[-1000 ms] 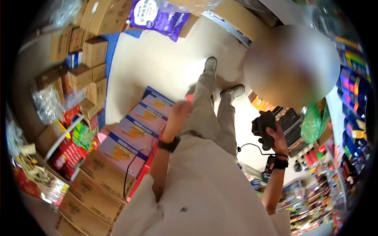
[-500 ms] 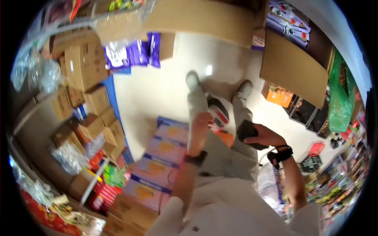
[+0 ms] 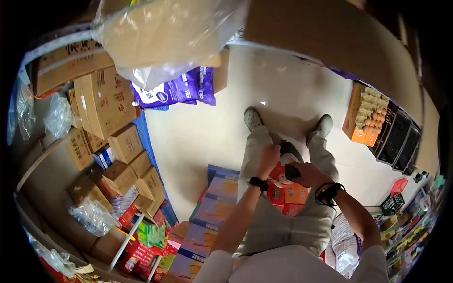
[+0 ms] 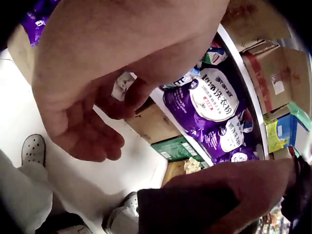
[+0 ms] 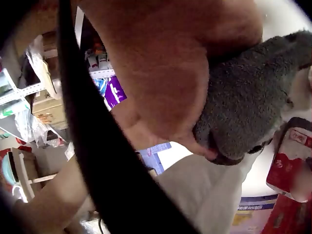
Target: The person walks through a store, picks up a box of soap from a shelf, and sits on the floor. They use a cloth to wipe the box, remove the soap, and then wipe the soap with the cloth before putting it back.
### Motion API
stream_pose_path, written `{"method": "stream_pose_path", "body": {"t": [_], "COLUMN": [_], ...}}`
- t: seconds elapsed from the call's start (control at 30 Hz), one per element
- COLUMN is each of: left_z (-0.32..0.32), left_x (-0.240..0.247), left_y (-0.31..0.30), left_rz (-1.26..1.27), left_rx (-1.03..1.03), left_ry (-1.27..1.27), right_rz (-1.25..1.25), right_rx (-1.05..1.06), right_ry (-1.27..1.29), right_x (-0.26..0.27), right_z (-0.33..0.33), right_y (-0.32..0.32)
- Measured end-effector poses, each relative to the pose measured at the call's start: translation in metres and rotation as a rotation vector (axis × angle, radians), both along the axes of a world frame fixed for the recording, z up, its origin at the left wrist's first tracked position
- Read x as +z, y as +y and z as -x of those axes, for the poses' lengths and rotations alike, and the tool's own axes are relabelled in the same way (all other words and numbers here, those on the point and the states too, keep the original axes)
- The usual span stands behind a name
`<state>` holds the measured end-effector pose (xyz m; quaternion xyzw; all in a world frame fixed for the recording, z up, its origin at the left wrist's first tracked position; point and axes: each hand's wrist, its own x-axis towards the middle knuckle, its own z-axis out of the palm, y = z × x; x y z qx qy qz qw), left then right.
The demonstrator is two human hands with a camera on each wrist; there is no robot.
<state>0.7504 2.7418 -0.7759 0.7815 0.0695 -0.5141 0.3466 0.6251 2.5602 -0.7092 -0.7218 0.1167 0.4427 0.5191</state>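
My right hand (image 3: 311,175) grips a fuzzy dark grey cloth (image 5: 248,95) that is folded over and sticks out past the fingers in the right wrist view. Close beside it, in front of my thighs, is my left hand (image 3: 268,159). In the left wrist view its fingers (image 4: 100,141) are loosely curled with nothing held. Beneath both hands, between my legs, red packs (image 3: 278,194) and a red and white pack (image 5: 292,163) stand low down.
Stacked purple-blue boxes (image 3: 214,203) stand by my left leg. Brown cartons (image 3: 106,96) fill the shelf at left, near purple bags (image 3: 184,89). At right are an egg box (image 3: 373,115) and black crates (image 3: 398,137). A large cardboard flap (image 3: 330,33) hangs ahead.
My hands have come closer together in front of my legs, the right one moving inward with the cloth. The head view has shifted, and the red packs between my legs now show more fully.
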Motion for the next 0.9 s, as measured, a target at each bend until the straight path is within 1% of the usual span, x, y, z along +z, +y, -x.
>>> {"method": "stream_pose_path", "body": {"t": [0.07,0.13,0.17,0.2,0.23,0.27,0.3,0.33,0.37,0.4,0.43,0.47,0.5,0.53,0.6,0.63,0.67,0.73,0.83,0.9], "left_z": [0.003,0.013,0.019,0.015,0.014,0.016,0.019,0.010,0.000,-0.006,-0.013,-0.024,-0.033,-0.041,-0.045,-0.046,-0.050,-0.058,-0.064,-0.052], "left_x": [-0.012,-0.055,-0.077,-0.082,-0.084,-0.078,-0.067,-0.056,-0.056,-0.059,-0.066,-0.063,-0.059,-0.059,-0.071,-0.076,-0.077,-0.074,-0.067,-0.091], "left_y": [0.005,0.018,0.016,0.007,0.006,0.004,0.001,-0.007,-0.015,-0.021,-0.030,-0.040,-0.050,-0.061,-0.068,-0.070,-0.073,-0.076,-0.090,-0.092], "left_rz": [-0.091,-0.060,-0.033,-0.012,0.006,0.022,0.029,0.042,0.053,0.038,0.055,0.066,0.077,0.134,0.163,0.175,0.146,0.077,0.133,0.189], "left_rx": [-0.027,-0.105,-0.140,-0.199,-0.256,-0.316,-0.372,-0.438,-0.510,-0.599,-0.621,-0.649,-0.676,-0.651,-0.579,-0.533,-0.553,-0.599,-0.559,-0.578], "left_ry": [-0.093,-0.164,-0.204,-0.242,-0.273,-0.294,-0.261,-0.247,-0.249,-0.275,-0.302,-0.326,-0.351,-0.367,-0.515,-0.592,-0.574,-0.527,-0.432,-0.470], "right_rz": [-0.020,-0.008,0.019,0.048,0.074,0.081,0.081,0.088,0.097,0.115,0.136,0.132,0.129,0.149,0.134,0.144,0.155,0.216,0.204,0.207], "right_rx": [-0.024,-0.038,-0.024,-0.005,0.017,-0.061,-0.018,0.013,0.038,0.104,0.166,0.240,0.315,0.288,0.159,0.155,0.152,0.232,0.242,0.208], "right_ry": [0.030,0.097,0.055,0.015,-0.019,-0.057,-0.026,-0.011,-0.010,-0.088,-0.168,-0.277,-0.386,-0.522,-0.671,-0.672,-0.672,-0.501,-0.623,-0.512], "right_x": [-0.016,-0.036,-0.051,-0.067,-0.083,-0.078,-0.090,-0.113,-0.133,-0.147,-0.161,-0.186,-0.200,-0.210,-0.232,-0.241,-0.244,-0.211,-0.250,-0.244], "right_z": [-0.016,-0.029,-0.032,-0.036,-0.036,-0.049,-0.041,-0.036,-0.038,-0.038,-0.037,-0.028,-0.026,-0.020,-0.019,-0.023,-0.032,-0.054,-0.033,-0.023], "right_y": [0.019,0.023,0.024,0.027,0.029,0.026,0.027,0.028,0.026,0.025,0.023,0.025,0.025,0.021,0.028,0.025,0.022,0.015,0.009,0.005]}}
